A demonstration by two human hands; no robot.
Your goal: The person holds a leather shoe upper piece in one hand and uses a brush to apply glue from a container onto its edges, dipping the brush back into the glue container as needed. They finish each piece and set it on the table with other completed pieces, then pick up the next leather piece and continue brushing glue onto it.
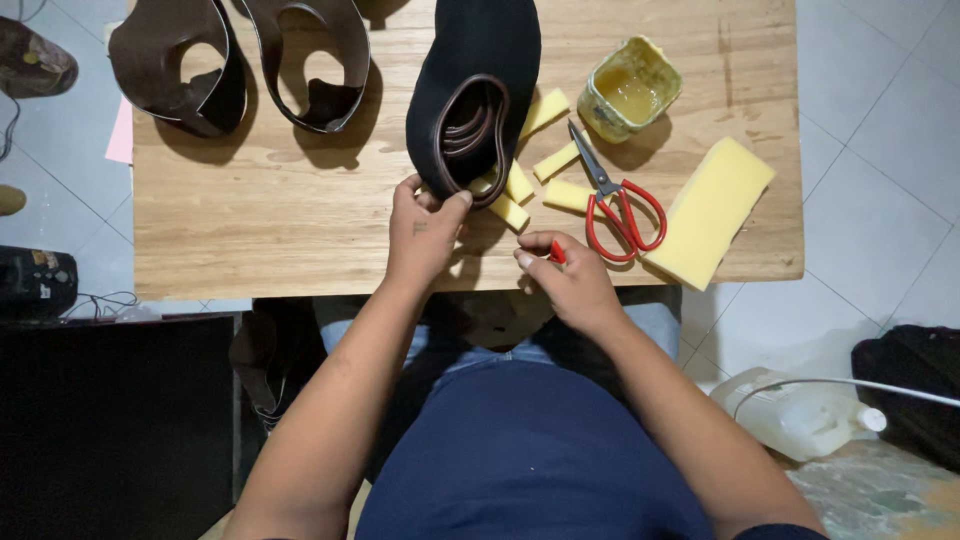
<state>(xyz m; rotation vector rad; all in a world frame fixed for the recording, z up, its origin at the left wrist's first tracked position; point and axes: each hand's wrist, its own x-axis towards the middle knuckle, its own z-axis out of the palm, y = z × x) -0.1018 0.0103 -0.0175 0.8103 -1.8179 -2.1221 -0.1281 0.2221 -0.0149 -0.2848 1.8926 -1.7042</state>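
Both hands mid-job: left hand (425, 225) fingers clamped on shoe upper (470, 100) at center, right hand (565, 275) pinching small red tool (556, 252); sponge bits (520, 185) cut, glue pot (628, 90) open, two uppers (240, 60) upper left untouched.

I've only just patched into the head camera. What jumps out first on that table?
At the table's centre, the left hand pinches the near edge of a dark shoe piece lined with brown strap loops. Red-handled scissors lie to its right among small yellow sponge pieces, beside a big yellow sponge block and a glue-stained pot. The right hand holds something small and red at the front edge.
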